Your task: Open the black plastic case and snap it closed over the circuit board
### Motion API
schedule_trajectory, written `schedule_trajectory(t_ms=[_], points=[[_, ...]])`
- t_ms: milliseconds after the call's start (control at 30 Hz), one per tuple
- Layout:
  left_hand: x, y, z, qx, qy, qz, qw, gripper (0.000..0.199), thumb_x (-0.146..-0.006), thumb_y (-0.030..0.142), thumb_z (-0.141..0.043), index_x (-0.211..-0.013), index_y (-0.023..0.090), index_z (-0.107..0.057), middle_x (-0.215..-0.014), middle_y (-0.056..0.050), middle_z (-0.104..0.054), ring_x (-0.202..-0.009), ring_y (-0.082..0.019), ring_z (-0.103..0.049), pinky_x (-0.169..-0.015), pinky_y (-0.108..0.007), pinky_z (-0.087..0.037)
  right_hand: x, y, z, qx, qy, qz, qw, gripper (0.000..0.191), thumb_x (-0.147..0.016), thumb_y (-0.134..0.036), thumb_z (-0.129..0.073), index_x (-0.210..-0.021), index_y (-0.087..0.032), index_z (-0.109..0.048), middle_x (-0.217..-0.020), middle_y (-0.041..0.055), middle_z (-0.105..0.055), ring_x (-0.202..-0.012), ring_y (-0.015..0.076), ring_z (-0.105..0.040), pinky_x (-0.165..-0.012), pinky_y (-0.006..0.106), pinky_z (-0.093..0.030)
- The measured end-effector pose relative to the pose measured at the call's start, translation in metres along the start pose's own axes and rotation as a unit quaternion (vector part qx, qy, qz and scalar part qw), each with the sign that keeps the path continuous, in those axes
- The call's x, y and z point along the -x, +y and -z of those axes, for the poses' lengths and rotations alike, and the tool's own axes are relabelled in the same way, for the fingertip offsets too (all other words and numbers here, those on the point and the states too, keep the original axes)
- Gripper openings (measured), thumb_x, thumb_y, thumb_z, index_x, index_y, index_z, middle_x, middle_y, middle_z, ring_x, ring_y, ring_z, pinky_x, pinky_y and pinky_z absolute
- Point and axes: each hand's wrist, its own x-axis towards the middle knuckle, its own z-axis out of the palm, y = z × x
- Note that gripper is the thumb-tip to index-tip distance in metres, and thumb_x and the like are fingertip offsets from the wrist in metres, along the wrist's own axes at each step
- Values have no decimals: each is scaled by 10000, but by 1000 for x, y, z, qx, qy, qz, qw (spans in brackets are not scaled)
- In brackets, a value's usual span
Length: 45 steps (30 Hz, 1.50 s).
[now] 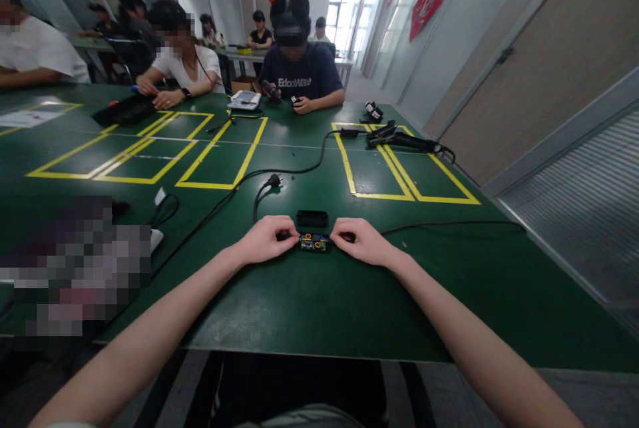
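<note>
An opened black power adapter lies on the green table in front of me, its circuit board with copper-coloured coils facing up. At its left end my left hand is closed, thumb and fingertips pinched together. My right hand pinches at the right end in the same way. What exactly sits between the fingertips, wire or casing edge, is too small to tell. Just beyond the adapter rests its black cover, hollow side up. A short cord with a plug comes out by my left hand; another cable runs off past my right.
A long black cable crosses the table, marked with yellow tape rectangles. A black tool-like item lies at the far right. Blurred items are at my left. Across the table a person holds a drill-like tool; others sit nearby.
</note>
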Motion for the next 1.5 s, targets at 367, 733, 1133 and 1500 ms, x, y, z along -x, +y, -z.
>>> schedule_trajectory(t_ms=[367,733,1133,1500], points=[[1,1,0,-59,17,-41,997,156,-913,189,-606,-763,193,-647,-969,-49,-664,-919,-190,-643,-829,-297,-518,-3,6,-8,19,31,-33,999,260,-948,-256,-628,-697,-198,-660,-712,1,-626,-640,132,-547,-633,277,-391],[0,2,-3,-109,7,-124,986,243,-796,263,-833,-809,194,-601,-1564,-168,-524,-1477,-354,-451,-1193,-556,-411,-4,-5,-10,163,43,-33,985,66,-852,-205,-621,-918,-207,-627,-951,73,-637,-882,240,-597,-803,361,-464],[0,-3,-8,-82,3,-100,992,267,-854,309,-791,-1065,201,-669,-1167,-81,-761,-1083,-245,-727,-940,-369,-582,-3,12,-20,70,89,23,993,209,-971,-224,-599,-1086,-246,-771,-1224,102,-749,-1143,278,-683,-1019,505,-522],[2,2,-10,-209,36,-147,966,347,-856,325,-803,-1178,205,-754,-1073,-80,-750,-1035,-245,-694,-879,-366,-545,-4,4,-25,-207,132,-52,968,453,-841,-160,-692,-1286,-233,-655,-1093,46,-692,-920,178,-716,-902,370,-613]])
